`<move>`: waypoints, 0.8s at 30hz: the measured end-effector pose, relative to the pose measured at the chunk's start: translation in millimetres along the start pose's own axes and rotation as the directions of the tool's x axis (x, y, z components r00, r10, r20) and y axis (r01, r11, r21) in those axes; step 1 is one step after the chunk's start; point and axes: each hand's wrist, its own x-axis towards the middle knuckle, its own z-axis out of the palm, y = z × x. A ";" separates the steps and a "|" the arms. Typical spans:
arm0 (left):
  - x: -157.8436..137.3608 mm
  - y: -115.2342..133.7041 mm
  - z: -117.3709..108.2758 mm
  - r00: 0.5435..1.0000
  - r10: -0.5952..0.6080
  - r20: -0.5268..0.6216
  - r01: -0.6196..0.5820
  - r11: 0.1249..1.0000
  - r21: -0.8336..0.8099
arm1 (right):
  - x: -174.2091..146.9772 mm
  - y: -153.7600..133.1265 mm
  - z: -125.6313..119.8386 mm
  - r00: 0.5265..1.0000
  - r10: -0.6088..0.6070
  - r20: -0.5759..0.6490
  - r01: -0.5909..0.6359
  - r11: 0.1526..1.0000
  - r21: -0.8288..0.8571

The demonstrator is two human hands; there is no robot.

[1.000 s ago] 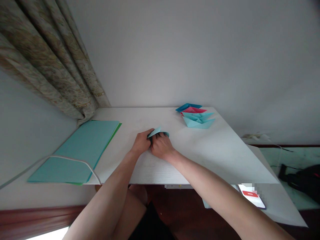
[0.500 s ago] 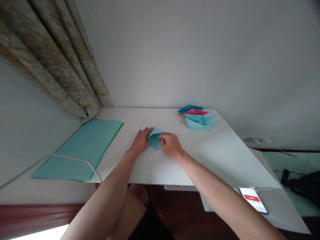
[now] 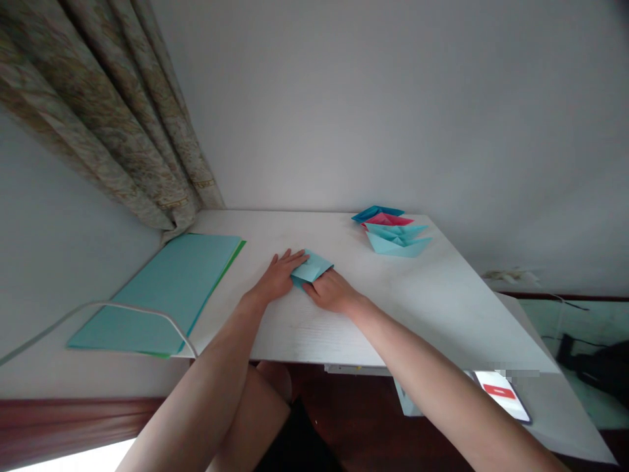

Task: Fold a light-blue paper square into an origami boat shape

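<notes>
A folded piece of light blue paper (image 3: 313, 265) lies on the white table in front of me. My left hand (image 3: 280, 275) rests on its left side, fingers stretched out and spread, the fingertips on the paper's upper left. From the lower right, my right hand (image 3: 331, 290) has its fingers tucked under the raised flap, which hides their tips. The right thumb lies along the lower edge, closing on the paper. Beneath the flap a darker blue part of the fold shows.
Several paper boats stand at the back right: light blue (image 3: 399, 245), pink (image 3: 390, 219) and dark blue (image 3: 377, 212). A stack of coloured sheets (image 3: 162, 295) lies left, with a white cable (image 3: 132, 307) across it. A phone (image 3: 504, 395) lies at lower right.
The upper flap has come down toward me over the paper's middle. My right hand has uncurled and slid its fingers beneath it. My left fingers reach slightly further onto the paper.
</notes>
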 end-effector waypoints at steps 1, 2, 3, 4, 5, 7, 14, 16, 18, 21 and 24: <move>0.3 -0.1 -0.1 1.000 -0.006 -0.003 0.006 1.000 -0.007 | -0.6 -0.5 -0.5 1.000 -0.002 0.011 0.002 1.000 -0.014; 0.7 -0.1 0.0 1.000 -0.009 -0.009 0.009 1.000 -0.011 | -1.2 -1.2 -1.1 1.000 -0.002 0.019 0.002 1.000 -0.023; 1.1 0.0 0.1 1.000 -0.010 -0.016 0.009 1.000 -0.012 | -1.7 -1.8 -1.8 1.000 -0.002 0.026 0.003 1.000 -0.024; 1.5 0.1 0.2 1.000 -0.006 -0.021 0.006 1.000 -0.008 | -2.2 -2.0 -2.7 0.999 -0.004 0.032 0.005 1.000 -0.015; 1.8 0.0 0.2 1.000 -0.001 -0.023 0.001 1.000 0.000 | -2.7 -1.6 -4.0 0.999 -0.013 0.035 0.013 1.000 0.007; 1.8 -0.6 -0.4 1.000 0.009 -0.013 -0.009 1.000 0.020 | -3.7 1.9 -6.9 0.998 -0.047 0.039 0.044 0.995 0.085; -1.2 1.0 -5.4 1.000 -0.026 0.007 0.026 0.995 0.093 | -7.0 34.0 -9.1 0.901 0.399 -0.167 -0.266 0.816 0.514; -1.3 3.0 -5.0 0.999 -0.041 0.013 0.039 0.992 0.123 | -5.9 38.3 -7.9 0.803 0.535 -0.261 -0.344 0.774 0.531; -1.2 4.4 -3.2 0.999 -0.046 0.019 0.043 0.989 0.145 | -3.6 37.1 -6.8 0.778 0.537 -0.325 -0.356 0.804 0.476; -1.1 4.2 0.4 0.999 -0.038 0.033 0.033 0.986 0.161 | 0.4 28.7 -5.0 0.840 0.453 -0.299 -0.356 0.876 0.326; -2.2 1.5 1.9 0.999 -0.032 0.040 0.025 0.987 0.160 | 2.4 21.0 -3.0 0.908 0.396 -0.138 -0.369 0.910 0.187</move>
